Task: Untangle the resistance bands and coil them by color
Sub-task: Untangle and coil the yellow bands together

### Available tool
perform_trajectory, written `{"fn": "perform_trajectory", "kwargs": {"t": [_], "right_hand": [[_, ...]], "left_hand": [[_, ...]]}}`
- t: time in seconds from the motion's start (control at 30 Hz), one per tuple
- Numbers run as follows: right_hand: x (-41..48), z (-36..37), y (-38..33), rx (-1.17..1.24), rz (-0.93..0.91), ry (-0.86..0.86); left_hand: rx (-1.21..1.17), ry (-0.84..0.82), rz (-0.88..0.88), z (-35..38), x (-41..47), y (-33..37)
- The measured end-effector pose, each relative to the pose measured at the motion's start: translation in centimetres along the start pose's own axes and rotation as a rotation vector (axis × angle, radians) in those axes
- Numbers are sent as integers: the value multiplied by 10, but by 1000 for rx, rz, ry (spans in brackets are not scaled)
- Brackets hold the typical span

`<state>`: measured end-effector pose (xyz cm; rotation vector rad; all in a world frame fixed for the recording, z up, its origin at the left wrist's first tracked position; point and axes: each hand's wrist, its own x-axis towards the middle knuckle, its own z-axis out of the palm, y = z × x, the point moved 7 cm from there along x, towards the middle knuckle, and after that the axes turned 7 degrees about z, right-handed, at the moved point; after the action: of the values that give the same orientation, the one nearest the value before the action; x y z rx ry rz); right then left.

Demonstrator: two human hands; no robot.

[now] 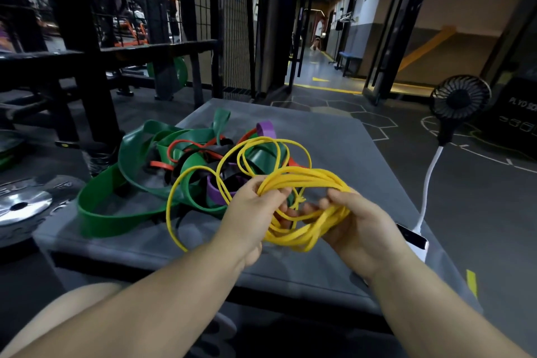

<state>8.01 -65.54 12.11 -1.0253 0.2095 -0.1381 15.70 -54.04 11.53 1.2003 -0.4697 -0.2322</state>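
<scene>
Head view: the left hand (250,212) and right hand (359,222) each gripped the thin yellow rubber band coil (308,179) between them; its loose loops (171,212) lay leftward (nearer the left hand) toward the tangled green bands (130,154).

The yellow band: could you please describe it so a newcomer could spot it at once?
On the grey padded platform lies a tangle of flat rubber bands. At its near right side, the left hand and right hand hold a bundle of thin yellow rubber band loops. It alone is yellow, and far narrower than the wide green bands beside it.
</scene>
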Motion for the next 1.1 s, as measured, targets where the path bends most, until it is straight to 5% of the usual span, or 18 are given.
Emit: {"fn": "perform_trajectory", "kwargs": {"t": [0.23, 0.47, 0.77, 0.97, 1.1], "right_hand": [[7, 8, -18, 215, -58, 76], [23, 30, -23, -329, 56, -44], [31, 145, 6, -521, 58, -530], [8, 252, 47, -507, 56, -822], [-13, 319, 65, -454, 35, -828]], "left_hand": [[138, -206, 27, 13, -1, -5], [114, -422, -200, -9, 0, 0], [428, -267, -21, -95, -28, 94], [461, 109, 70, -178, -94, 159], [439, 324, 197, -217, -137, 203]]}}
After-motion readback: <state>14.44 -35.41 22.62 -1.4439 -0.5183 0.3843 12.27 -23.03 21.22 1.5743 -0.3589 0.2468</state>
